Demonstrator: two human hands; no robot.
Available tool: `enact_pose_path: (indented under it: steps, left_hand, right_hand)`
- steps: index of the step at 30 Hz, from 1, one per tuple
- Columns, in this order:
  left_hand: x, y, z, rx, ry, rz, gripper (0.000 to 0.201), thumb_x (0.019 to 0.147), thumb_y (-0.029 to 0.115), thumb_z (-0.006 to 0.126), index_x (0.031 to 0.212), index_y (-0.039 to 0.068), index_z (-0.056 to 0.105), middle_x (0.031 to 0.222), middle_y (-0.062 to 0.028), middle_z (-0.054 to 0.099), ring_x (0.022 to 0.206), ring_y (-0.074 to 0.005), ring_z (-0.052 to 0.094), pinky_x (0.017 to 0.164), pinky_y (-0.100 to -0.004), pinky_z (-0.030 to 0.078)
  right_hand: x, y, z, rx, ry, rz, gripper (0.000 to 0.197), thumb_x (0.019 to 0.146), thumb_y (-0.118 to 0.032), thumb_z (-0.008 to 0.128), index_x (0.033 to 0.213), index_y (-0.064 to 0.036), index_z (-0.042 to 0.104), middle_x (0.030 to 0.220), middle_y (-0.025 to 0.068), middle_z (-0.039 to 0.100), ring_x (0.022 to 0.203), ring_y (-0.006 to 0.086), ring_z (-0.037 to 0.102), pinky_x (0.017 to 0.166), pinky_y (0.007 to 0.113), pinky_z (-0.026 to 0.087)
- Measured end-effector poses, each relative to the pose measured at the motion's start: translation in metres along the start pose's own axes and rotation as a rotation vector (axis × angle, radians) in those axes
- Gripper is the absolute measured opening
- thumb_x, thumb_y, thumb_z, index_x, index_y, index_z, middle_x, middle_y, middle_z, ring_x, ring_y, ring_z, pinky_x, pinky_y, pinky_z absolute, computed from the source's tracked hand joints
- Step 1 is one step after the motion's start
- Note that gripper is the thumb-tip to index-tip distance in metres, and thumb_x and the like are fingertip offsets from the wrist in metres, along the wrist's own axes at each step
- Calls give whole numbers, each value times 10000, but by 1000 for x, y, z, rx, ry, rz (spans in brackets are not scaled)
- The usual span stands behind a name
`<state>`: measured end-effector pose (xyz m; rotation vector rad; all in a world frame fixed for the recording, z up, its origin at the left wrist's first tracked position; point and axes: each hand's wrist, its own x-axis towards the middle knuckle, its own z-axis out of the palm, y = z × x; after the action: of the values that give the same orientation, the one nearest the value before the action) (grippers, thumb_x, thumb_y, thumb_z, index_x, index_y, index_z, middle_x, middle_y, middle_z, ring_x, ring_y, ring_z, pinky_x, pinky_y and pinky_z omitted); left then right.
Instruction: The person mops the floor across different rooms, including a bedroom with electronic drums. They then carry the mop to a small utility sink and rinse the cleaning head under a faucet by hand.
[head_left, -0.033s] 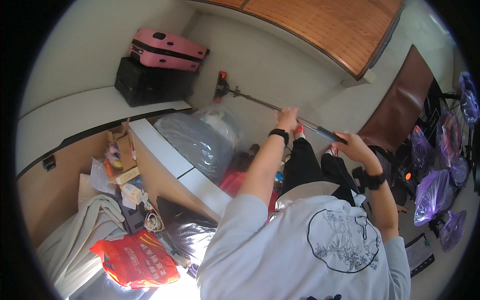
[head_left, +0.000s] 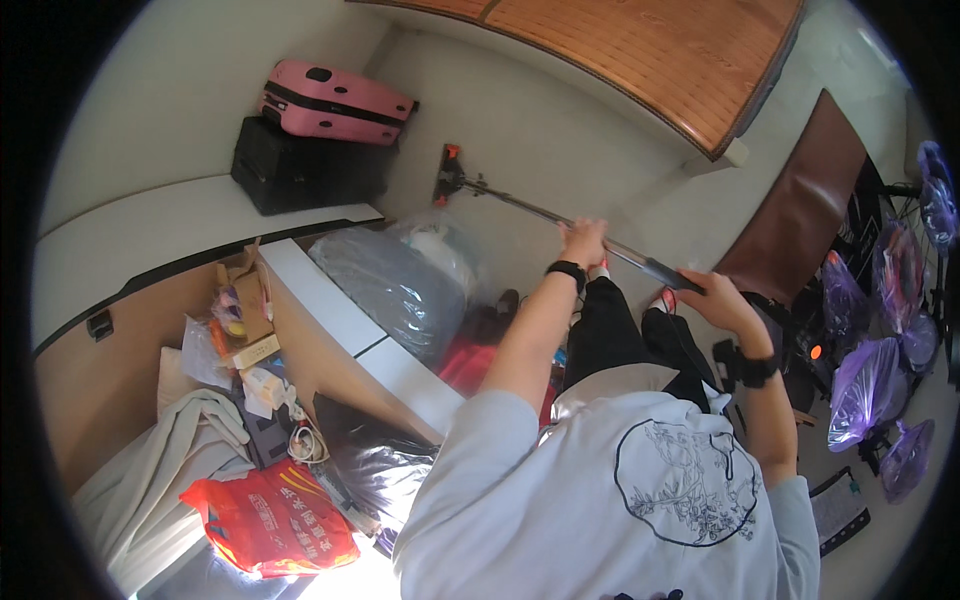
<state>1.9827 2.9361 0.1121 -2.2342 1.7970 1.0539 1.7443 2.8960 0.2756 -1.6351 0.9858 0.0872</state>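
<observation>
The hands are held apart: the right hand (head_left: 710, 298) is closed around the dark grip (head_left: 665, 272) at the near right end of the mop (head_left: 525, 206), where steering is best steadied. Farther left, the pole is wrapped by the left hand (head_left: 585, 243), best kept loose. The bagged bundle (head_left: 390, 285) should be cleared by the mop head (head_left: 447, 182), seen on the floor far left, near the black case (head_left: 300, 170).

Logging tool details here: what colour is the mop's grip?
Dark grey; the grip shows best in the head view, running into the right hand.
</observation>
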Motion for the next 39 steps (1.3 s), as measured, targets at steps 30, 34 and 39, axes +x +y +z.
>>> enact_pose_path:
  steps: [30, 34, 39]
  left_hand:
    - [62, 235, 25, -463, 205, 617, 147, 640, 145, 650, 713, 76, 542, 701, -104, 577, 712, -300, 559, 638, -396, 436]
    - [96, 183, 1, -458, 20, 394, 195, 623, 206, 676, 695, 66, 561, 784, -127, 601, 770, -299, 577, 659, -379, 456]
    - [131, 195, -26, -266, -68, 303, 178, 646, 250, 650, 752, 109, 619, 817, -124, 613, 800, -317, 580, 700, -411, 457]
  right_hand:
    - [-168, -3, -269, -207, 75, 224, 372, 737, -97, 628, 1087, 5, 553, 586, 72, 482, 544, 79, 441, 521, 253, 394]
    - [-137, -32, -297, -491, 12, 36, 393, 693, -132, 671, 1049, 1, 571, 697, 209, 564, 560, 225, 538, 574, 289, 428]
    - [-96, -63, -339, -430, -80, 54, 423, 681, -122, 676, 1074, -12, 563, 688, 190, 578, 529, 238, 531, 556, 297, 430]
